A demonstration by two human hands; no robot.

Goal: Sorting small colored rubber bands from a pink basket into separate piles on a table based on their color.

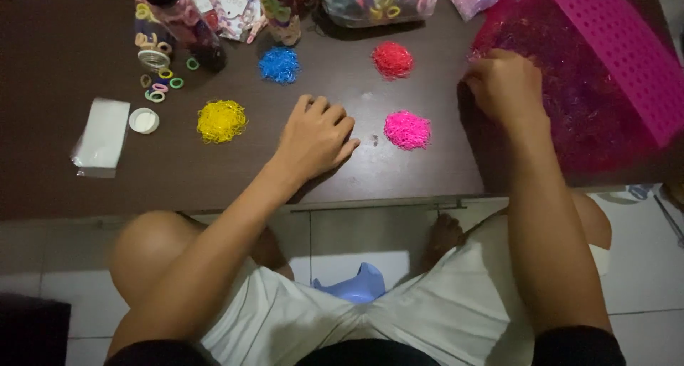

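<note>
Currently your right hand (502, 85) pinches into the magenta band heap (570, 110) at right; left hand (315, 137) rests loosely curled and empty on the tabletop (214, 174), bracing.

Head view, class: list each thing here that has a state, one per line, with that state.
Left hand: resting on the dark wooden table, fingers curled, holding nothing.
Right hand: closed, on the pink mesh bag.
Clear plastic jar: lying on its side, uncapped.
Round white lid: off, flat on table.

pink elastic pile (407, 129) | loose heap | table centre-right, beside mesh bag (570, 102)
</note>
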